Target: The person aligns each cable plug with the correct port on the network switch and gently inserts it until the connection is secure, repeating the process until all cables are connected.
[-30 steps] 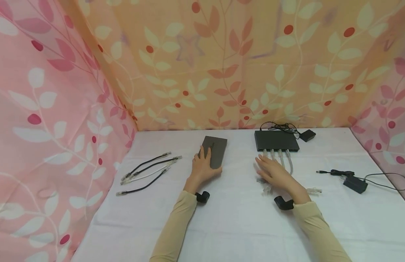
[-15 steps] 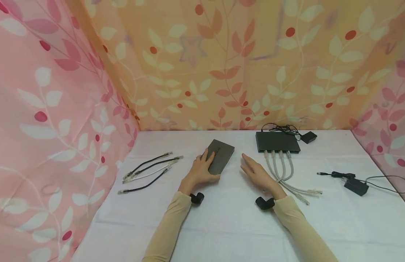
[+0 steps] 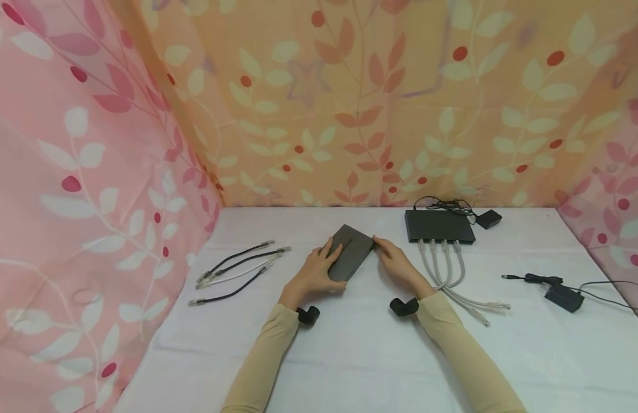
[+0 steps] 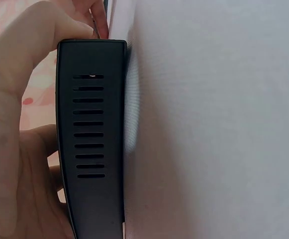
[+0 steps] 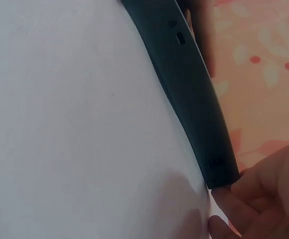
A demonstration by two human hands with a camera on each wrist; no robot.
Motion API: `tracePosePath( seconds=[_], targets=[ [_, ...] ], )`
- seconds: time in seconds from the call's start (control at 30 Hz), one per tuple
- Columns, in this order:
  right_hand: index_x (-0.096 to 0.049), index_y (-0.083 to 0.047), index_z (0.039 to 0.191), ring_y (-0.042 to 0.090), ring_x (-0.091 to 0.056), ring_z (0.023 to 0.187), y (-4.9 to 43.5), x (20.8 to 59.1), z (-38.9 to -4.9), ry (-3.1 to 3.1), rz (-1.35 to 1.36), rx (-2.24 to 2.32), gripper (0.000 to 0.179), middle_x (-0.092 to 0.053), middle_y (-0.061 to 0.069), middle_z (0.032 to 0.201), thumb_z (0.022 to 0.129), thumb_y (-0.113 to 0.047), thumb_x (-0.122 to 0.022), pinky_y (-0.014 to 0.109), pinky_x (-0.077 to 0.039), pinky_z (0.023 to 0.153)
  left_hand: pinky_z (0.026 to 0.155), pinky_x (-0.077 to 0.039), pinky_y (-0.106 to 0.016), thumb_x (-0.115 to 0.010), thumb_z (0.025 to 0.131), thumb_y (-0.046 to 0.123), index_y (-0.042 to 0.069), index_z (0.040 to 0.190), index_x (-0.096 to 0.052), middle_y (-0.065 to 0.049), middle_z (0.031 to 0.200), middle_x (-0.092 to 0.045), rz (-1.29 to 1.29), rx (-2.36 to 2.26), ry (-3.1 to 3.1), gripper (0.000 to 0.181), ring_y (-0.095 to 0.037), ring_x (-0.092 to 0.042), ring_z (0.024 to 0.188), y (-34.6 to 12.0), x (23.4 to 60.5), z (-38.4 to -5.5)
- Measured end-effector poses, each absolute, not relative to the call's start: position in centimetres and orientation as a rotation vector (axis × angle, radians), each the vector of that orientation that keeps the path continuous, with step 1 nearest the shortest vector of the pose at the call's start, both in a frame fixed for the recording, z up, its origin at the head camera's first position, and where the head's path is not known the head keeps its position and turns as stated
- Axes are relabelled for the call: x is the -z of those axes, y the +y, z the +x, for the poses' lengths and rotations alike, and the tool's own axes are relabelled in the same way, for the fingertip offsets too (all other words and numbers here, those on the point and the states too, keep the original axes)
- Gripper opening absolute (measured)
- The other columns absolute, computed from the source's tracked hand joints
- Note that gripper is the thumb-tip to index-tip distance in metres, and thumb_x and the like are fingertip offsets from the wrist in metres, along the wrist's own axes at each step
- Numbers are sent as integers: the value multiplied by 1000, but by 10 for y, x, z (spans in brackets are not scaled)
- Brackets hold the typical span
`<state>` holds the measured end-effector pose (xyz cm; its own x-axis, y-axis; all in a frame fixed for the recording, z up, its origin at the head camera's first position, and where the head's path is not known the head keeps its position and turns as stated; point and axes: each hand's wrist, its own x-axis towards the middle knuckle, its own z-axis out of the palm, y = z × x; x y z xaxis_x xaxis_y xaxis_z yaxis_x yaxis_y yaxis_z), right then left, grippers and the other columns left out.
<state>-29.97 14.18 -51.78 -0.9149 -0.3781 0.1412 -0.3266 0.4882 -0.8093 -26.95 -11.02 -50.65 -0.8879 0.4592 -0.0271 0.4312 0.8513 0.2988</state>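
Lying loose at the left of the head view, four short Ethernet patch cables appear unconnected. Mid-frame, the left hand grips the grey network switch while the right hand pinches its right corner; no cable shows in it, so hookup seems left to do. At upper right, the black network switch looks finished, four grey Ethernet cables plugged in. Far right, the power adapter's plug lies free.

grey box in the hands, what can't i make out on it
Lettering on the grey box: too small to read, head view.
Top's left part: covered by the left hand, head view.
Vented side's lower end: cut off by the bottom edge, left wrist view.
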Motion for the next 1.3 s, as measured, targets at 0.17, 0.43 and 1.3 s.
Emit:
tracePosePath(
  seconds=[0.17,0.43,1.3],
  targets=[
    [-35,4,140,38,-28,135,145,518,-295,2638,-619,1424,45,-34,24,144,95,3,-34,49,-21,110,104,-27,-53,-64,74,61,21,150,-13,-10,156,-1,741,-446,2917,100,-38,-24,134,-113,508,-266],
    [-39,6,137,39,-34,131,151,518,-283,2701,-720,1351,45,-40,25,140,92,7,-36,51,-26,108,103,-28,-53,-63,75,60,22,150,-14,-9,156,-2,757,-451,2905,97,-37,-24,134,-113,507,-255],
    [-41,6,135,41,-42,124,174,508,-254,2775,-866,1235,49,-45,25,134,87,10,-44,53,-35,100,102,-31,-55,-64,75,59,22,150,-14,-12,156,1,781,-445,2824,97,-42,-21,135,-101,496,-230]
  ],
)
